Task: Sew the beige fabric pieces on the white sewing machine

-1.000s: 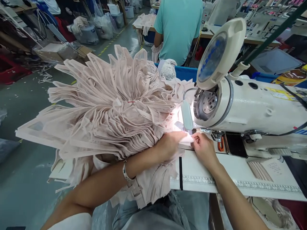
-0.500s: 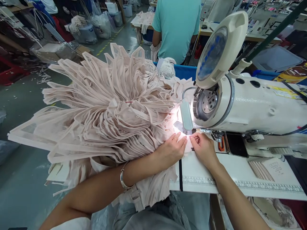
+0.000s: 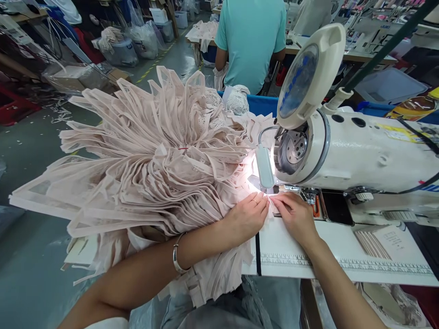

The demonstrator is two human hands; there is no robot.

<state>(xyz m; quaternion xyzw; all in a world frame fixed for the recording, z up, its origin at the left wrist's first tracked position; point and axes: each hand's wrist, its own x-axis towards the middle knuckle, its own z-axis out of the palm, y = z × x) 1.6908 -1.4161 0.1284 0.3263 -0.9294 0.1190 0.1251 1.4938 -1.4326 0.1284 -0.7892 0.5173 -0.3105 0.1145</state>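
My left hand [image 3: 249,213] and my right hand [image 3: 294,216] meet just in front of the needle area of a white sewing machine [image 3: 370,151]. Between my closed fingertips runs a narrow pale strip of fabric [image 3: 269,201], and both hands pinch it. A small lamp [image 3: 265,165] lights the spot brightly, so fine detail there is washed out. Under and beyond my left forearm spreads a big bundle of beige garments [image 3: 164,169], tied at its middle with a red band [image 3: 183,148]. The needle itself is hidden behind the lamp.
A ruler tape [image 3: 343,264] runs along the table's front edge. On the right lie a stack of cards [image 3: 380,242] and a dark phone-like slab [image 3: 335,208]. Ahead, a person in a teal shirt [image 3: 252,43] sits facing away. A blue bin [image 3: 262,104] stands behind the machine.
The pale fabric between my hands, broader and flatter before, now shows as a thin raised strip. My right fingers have straightened toward my left fingertips. The view has shifted slightly.
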